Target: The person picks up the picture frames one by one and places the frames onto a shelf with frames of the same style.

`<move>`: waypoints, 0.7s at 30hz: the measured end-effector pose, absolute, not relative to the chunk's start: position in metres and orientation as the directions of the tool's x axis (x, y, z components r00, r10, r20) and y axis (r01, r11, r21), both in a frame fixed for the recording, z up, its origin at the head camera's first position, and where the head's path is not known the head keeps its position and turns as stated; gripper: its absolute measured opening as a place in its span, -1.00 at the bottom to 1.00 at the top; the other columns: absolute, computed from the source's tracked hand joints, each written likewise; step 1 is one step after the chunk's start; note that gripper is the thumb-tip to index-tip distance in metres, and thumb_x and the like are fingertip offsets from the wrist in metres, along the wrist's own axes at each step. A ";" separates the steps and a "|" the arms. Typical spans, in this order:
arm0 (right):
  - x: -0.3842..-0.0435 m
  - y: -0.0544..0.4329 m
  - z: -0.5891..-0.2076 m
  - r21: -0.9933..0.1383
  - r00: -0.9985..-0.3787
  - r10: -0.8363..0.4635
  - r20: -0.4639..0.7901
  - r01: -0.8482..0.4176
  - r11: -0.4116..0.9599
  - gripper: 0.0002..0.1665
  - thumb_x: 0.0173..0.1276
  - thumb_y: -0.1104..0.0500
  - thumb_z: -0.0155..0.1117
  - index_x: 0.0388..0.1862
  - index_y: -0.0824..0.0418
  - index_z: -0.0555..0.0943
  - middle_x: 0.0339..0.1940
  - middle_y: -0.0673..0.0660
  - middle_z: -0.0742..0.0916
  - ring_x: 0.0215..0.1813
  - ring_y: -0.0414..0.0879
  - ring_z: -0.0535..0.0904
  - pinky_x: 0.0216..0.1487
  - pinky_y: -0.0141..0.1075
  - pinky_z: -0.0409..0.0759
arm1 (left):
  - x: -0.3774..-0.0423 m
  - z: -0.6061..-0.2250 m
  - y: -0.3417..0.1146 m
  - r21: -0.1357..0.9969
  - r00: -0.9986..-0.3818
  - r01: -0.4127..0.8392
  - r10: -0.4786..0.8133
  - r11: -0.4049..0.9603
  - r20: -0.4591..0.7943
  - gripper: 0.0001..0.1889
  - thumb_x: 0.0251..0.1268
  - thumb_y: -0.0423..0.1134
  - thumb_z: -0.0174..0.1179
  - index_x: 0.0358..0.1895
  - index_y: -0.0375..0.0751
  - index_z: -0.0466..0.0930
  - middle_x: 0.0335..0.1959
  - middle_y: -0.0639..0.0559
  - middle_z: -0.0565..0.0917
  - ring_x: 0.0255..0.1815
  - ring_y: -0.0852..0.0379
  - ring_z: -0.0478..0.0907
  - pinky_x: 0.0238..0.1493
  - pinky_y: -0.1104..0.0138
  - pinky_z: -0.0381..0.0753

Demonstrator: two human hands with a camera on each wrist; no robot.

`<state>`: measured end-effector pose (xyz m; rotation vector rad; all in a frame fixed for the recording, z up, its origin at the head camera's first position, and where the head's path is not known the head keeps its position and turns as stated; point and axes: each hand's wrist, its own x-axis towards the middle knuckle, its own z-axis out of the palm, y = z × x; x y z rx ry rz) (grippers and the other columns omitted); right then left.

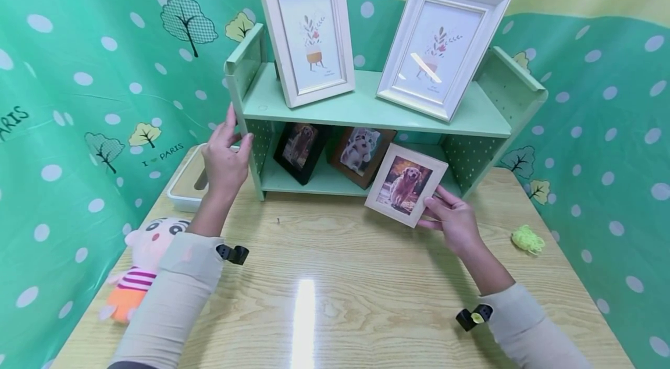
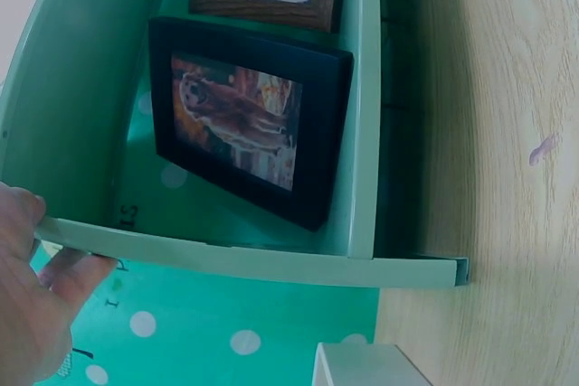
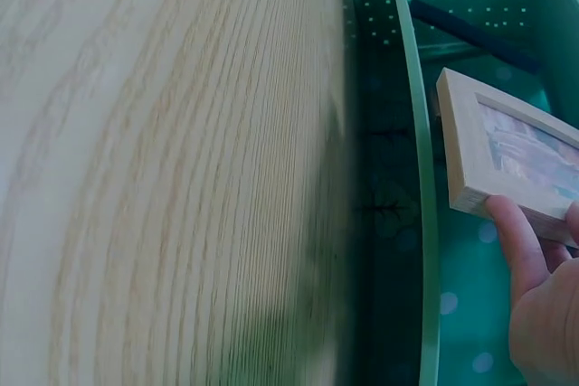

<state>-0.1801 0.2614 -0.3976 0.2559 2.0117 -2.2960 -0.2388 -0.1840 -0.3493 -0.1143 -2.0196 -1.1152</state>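
Note:
My right hand [image 1: 454, 221] pinches a light wooden picture frame [image 1: 381, 204] by its right edge, thumb in front and fingers behind. The frame shows a golden dog photo and is tilted, in front of the lower tier of a green shelf [image 1: 366, 116]. In the right wrist view the same wooden frame [image 3: 461, 146] overlaps the shelf opening. My left hand [image 1: 225, 162] grips the shelf's left side panel [image 2: 271, 264], thumb and fingers on either side of its edge. On the lower tier lean a black picture frame [image 2: 321, 133] with a dog photo and a brown picture frame [image 1: 337, 151] with a cat photo.
Two white picture frames [image 1: 345, 37] with plant prints stand on the upper tier. A white tray [image 1: 183, 203] and a plush doll [image 1: 137, 279] are at the left. Some yellow-green tangled string [image 1: 527, 240] lies at the right of the wooden table [image 1: 361, 287].

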 end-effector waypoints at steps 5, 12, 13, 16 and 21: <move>-0.182 0.267 -0.399 -0.980 -0.985 0.077 -0.156 0.145 -0.140 -0.21 0.49 0.26 0.25 0.62 0.20 0.19 -0.21 -0.23 0.83 -0.19 -0.22 0.82 -0.19 -0.26 0.87 | -0.239 -0.349 -0.182 0.666 -0.667 0.437 -0.278 0.604 0.691 -0.36 0.39 -0.40 0.24 0.52 -0.10 0.33 0.13 -0.36 0.66 0.04 -0.29 0.74 0.06 -0.05 0.82; -0.187 0.274 -0.398 -0.969 -0.979 0.122 -0.163 0.136 -0.206 -0.19 0.47 0.30 0.26 0.62 0.20 0.17 -0.24 -0.17 0.84 -0.24 -0.21 0.82 -0.25 -0.27 0.87 | -0.240 -0.350 -0.182 0.652 -0.652 0.451 -0.274 0.610 0.707 -0.35 0.38 -0.41 0.26 0.51 -0.12 0.33 0.13 -0.38 0.66 0.05 -0.27 0.73 0.08 -0.02 0.82; -0.188 0.275 -0.398 -0.968 -0.977 0.130 -0.166 0.137 -0.209 -0.19 0.47 0.30 0.26 0.62 0.19 0.17 -0.24 -0.16 0.84 -0.24 -0.21 0.82 -0.25 -0.27 0.87 | -0.240 -0.350 -0.182 0.651 -0.651 0.453 -0.273 0.609 0.708 -0.35 0.38 -0.41 0.26 0.51 -0.13 0.33 0.12 -0.38 0.66 0.05 -0.27 0.73 0.08 -0.02 0.82; -0.190 0.277 -0.396 -0.965 -0.973 0.151 -0.177 0.141 -0.220 -0.18 0.46 0.28 0.28 0.62 0.16 0.20 -0.24 -0.15 0.83 -0.24 -0.20 0.82 -0.25 -0.27 0.87 | -0.240 -0.350 -0.182 0.652 -0.650 0.453 -0.274 0.609 0.708 -0.35 0.38 -0.42 0.25 0.51 -0.13 0.33 0.12 -0.38 0.66 0.05 -0.28 0.73 0.09 -0.03 0.82; -0.194 0.278 -0.397 -0.964 -0.966 0.177 -0.190 0.149 -0.221 -0.21 0.45 0.28 0.30 0.60 0.11 0.26 -0.23 -0.15 0.84 -0.23 -0.19 0.82 -0.23 -0.28 0.87 | -0.239 -0.350 -0.182 0.654 -0.652 0.450 -0.276 0.608 0.706 -0.35 0.38 -0.42 0.25 0.52 -0.12 0.33 0.12 -0.38 0.66 0.07 -0.28 0.72 0.09 -0.03 0.82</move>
